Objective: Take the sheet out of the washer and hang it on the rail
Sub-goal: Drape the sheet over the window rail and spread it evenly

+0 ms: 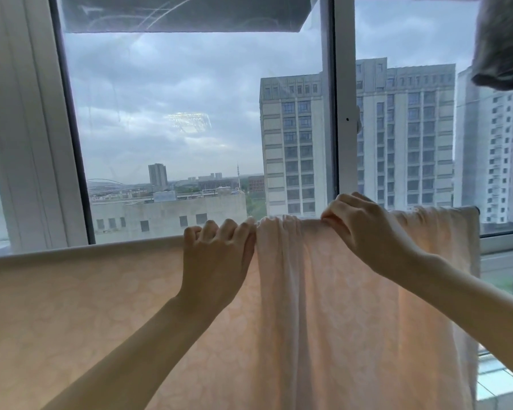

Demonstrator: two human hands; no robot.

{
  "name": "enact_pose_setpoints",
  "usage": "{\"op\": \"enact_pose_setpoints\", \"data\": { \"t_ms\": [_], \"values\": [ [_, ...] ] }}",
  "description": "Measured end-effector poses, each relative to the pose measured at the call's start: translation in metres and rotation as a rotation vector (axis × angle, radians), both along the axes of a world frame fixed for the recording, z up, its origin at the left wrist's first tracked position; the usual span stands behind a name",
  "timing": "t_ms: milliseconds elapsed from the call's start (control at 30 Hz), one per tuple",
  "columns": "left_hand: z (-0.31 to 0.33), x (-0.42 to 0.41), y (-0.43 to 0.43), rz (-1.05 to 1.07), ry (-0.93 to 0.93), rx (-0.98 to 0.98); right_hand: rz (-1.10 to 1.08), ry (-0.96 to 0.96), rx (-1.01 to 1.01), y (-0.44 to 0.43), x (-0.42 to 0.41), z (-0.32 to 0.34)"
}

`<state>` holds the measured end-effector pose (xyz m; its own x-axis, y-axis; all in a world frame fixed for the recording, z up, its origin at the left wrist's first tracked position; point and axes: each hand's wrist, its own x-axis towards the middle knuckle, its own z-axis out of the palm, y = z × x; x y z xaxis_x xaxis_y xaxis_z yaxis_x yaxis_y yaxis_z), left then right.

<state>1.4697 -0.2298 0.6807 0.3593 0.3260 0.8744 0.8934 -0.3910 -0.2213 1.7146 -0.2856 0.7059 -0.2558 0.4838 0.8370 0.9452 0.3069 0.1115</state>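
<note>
The fingers [219,230] of the left hand [216,261] are curled closed over the top fold of the sheet [323,306], knuckles upward, gripping the cloth where it passes over the rail. The fingers [335,216] of the right hand [365,232] are pinched closed on the same top fold, just to the right of a bunched, gathered section of cloth that lies between the two hands. Both forearms reach up from the lower edge of the view, the left from the lower left, the right from the lower right.

The sheet is pale peach with a faint printed pattern. It is draped over the rail and hangs down on the near side. Left of the left hand the cloth lies flat and smooth; between and below the hands it falls in vertical folds. The rail itself is covered by the sheet except for its dark end [476,209] at the right.

Behind the sheet is a window [190,113] with a white frame [342,113]. Tall buildings [403,137] and an overcast sky show through the glass. A dark, blurred fabric item [504,39] hangs at the upper right corner.
</note>
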Motion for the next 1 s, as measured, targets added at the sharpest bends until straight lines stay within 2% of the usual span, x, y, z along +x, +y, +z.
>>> {"op": "enact_pose_setpoints", "data": {
  "t_ms": [233, 367, 467, 500, 567, 667, 833, 1000],
  "values": [
    [0.0, 0.004, 0.003, 0.002, 0.028, -0.007, -0.205, -0.136, 0.085, 0.013, 0.007, 0.0],
    [0.0, 0.001, 0.01, -0.008, 0.045, 0.018, -0.427, 0.089, 0.044, 0.014, 0.05, 0.007],
    [-0.001, 0.003, 0.015, -0.022, 0.044, 0.019, -0.572, 0.12, 0.01, 0.009, 0.066, 0.005],
    [-0.001, 0.006, 0.015, -0.023, 0.042, 0.007, -0.552, 0.104, 0.052, 0.008, 0.063, 0.005],
    [0.0, 0.011, 0.015, -0.025, 0.037, -0.019, -0.353, 0.066, 0.098, 0.007, 0.045, 0.008],
    [0.0, 0.017, 0.014, -0.05, 0.026, -0.025, -0.051, 0.011, -0.071, 0.006, 0.013, 0.007],
    [0.0, 0.023, 0.013, -0.048, 0.011, -0.009, 0.049, 0.107, -0.059, 0.01, 0.013, 0.002],
    [-0.002, 0.028, 0.011, -0.026, -0.014, -0.027, -0.036, 0.028, -0.003, 0.015, 0.023, 0.003]
  ]
}}
